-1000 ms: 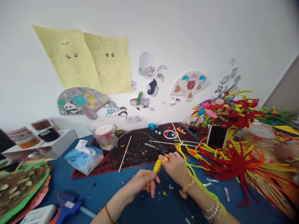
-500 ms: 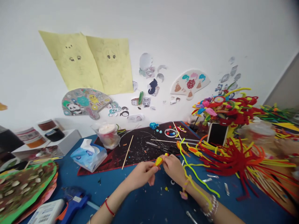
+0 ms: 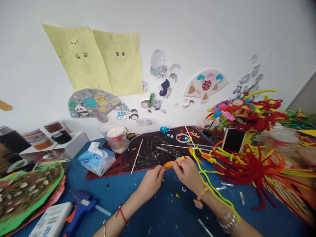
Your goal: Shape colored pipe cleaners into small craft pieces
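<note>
My left hand pinches one end of a small orange and yellow pipe-cleaner piece above the blue table. At its other end, my right hand has its fingers closed round the piece. A yellow bit with a little red shows above the right fingers; how it joins the rest is hidden. Long yellow-green pipe cleaners run beside my right hand and over that forearm. Below the hands lies a googly eye next to small yellow scraps.
A dark mat holds a wooden stick, scissors and a ring of pompoms. Tissues and a glue gun are at left. Red pipe cleaners and a phone lie right; another person's hand shows at the far right edge.
My hands have moved a little apart, and the orange piece now stretches between them. My right hand has turned, with the yellow bit now above its fingers. The view has shifted slightly.
</note>
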`<action>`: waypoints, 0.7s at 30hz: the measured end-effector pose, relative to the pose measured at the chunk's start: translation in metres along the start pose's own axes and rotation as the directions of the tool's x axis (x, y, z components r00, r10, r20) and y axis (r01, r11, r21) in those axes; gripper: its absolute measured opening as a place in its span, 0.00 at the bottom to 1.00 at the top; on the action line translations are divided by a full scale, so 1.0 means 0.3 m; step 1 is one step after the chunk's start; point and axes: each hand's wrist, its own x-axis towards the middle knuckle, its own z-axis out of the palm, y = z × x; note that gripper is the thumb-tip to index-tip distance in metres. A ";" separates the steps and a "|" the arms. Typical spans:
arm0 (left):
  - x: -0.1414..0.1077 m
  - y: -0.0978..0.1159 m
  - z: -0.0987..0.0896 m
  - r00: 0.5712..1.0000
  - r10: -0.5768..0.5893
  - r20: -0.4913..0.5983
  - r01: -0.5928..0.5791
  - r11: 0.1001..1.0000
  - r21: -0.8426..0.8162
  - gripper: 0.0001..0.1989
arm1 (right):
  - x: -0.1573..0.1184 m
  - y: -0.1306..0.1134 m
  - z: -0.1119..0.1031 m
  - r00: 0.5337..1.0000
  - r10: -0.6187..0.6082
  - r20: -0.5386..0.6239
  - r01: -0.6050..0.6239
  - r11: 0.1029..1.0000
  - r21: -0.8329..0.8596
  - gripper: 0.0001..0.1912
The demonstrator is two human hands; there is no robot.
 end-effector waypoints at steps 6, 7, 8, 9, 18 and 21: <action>-0.002 0.000 0.034 0.997 -0.024 0.068 0.033 0.992 -0.125 0.18 | 0.007 0.004 0.009 0.936 0.261 0.236 -0.335 0.865 0.372 0.19; -0.002 -0.001 0.038 0.997 -0.036 0.071 0.046 0.987 -0.153 0.18 | 0.008 0.005 0.012 0.918 0.290 0.270 -0.381 0.833 0.402 0.21; -0.003 -0.002 0.041 0.995 -0.057 0.088 0.073 0.977 -0.201 0.18 | 0.009 0.008 0.015 0.904 0.314 0.290 -0.416 0.806 0.421 0.22; -0.004 -0.001 0.045 0.989 -0.084 0.122 0.115 0.955 -0.275 0.18 | 0.009 0.012 0.018 0.893 0.334 0.301 -0.441 0.785 0.436 0.22; -0.006 0.031 0.018 0.903 -0.087 0.421 0.408 0.483 -0.775 0.17 | 0.020 0.041 0.017 0.856 0.304 0.419 -0.517 0.509 0.688 0.18; 0.020 0.012 -0.016 0.950 -0.177 0.259 0.311 0.641 -0.702 0.17 | 0.024 0.042 0.011 0.821 0.294 0.490 -0.571 0.411 0.710 0.17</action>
